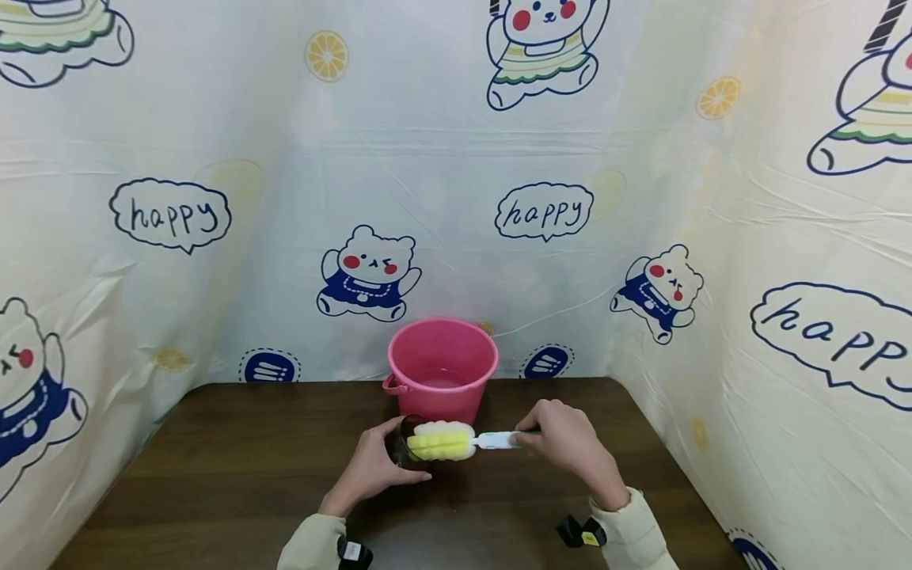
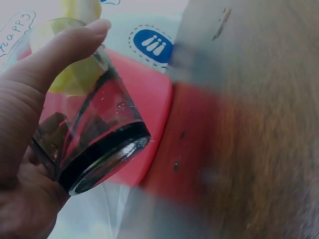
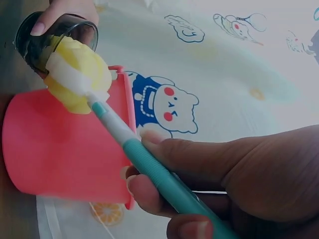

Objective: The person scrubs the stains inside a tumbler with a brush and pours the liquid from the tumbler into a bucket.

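Note:
A clear drinking glass [image 2: 102, 117] with a dark base is gripped by my left hand [image 1: 376, 463], thumb on one side and fingers on the other. It lies tilted on its side, mouth toward the right. My right hand [image 1: 570, 443] holds a sponge bottle brush by its teal and white handle [image 3: 157, 167]. The brush's yellow and white sponge head [image 3: 79, 74] is partly inside the glass mouth, the rest outside. Water drops cling to the glass in the left wrist view. Both hands are above the table, in front of the pink bucket [image 1: 442, 356].
The pink bucket stands at the back of the brown wooden table [image 1: 249, 459], its handle lug on the left. A printed white curtain [image 1: 442, 158] with bears hangs behind and at both sides. Water drops lie on the wood in the left wrist view.

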`<state>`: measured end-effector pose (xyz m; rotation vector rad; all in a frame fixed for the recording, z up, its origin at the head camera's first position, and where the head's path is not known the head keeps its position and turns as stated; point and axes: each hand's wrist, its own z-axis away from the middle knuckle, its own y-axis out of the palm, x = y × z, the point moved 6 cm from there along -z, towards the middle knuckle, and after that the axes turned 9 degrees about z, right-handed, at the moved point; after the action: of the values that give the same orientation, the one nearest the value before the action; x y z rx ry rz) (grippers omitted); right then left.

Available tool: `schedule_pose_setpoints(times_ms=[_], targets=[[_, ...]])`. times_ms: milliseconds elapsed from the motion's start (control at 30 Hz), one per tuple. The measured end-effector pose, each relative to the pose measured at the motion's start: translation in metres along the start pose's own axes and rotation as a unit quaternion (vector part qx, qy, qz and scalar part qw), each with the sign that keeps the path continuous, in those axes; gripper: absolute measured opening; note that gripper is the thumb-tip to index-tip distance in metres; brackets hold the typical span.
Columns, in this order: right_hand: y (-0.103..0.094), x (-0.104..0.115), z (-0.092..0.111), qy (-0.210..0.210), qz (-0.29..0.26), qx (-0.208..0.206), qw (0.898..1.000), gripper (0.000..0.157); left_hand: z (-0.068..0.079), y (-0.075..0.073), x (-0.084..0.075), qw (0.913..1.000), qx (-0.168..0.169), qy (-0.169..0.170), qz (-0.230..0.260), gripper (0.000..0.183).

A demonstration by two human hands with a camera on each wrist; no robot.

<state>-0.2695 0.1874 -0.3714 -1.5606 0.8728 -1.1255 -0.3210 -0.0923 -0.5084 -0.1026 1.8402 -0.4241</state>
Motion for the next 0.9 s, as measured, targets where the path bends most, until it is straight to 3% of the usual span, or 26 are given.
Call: schedule_pose_setpoints(times_ms=[333, 467, 700, 900], targets=[[0.004, 0.0, 0.007, -0.031, -0.015, 0.036, 0.999, 0.009, 0.002, 0.002, -0.006, 0.9995, -0.028, 0.015, 0.008, 0.092], [0.003, -0.003, 0.006, -0.027, -0.01, 0.021, 0.999, 0.01, 0.003, 0.002, -0.004, 0.9993, -0.035, 0.009, 0.009, 0.091], [-0.005, -0.011, 0.003, 0.008, -0.036, -0.039, 0.999, 0.007, 0.002, -0.001, -0.005, 0.9989, -0.038, 0.002, 0.026, 0.088], [0.003, -0.016, 0.001, 0.013, -0.049, -0.019, 0.999, 0.009, 0.003, 0.002, -0.007, 0.999, -0.035, -0.007, 0.027, 0.088]])
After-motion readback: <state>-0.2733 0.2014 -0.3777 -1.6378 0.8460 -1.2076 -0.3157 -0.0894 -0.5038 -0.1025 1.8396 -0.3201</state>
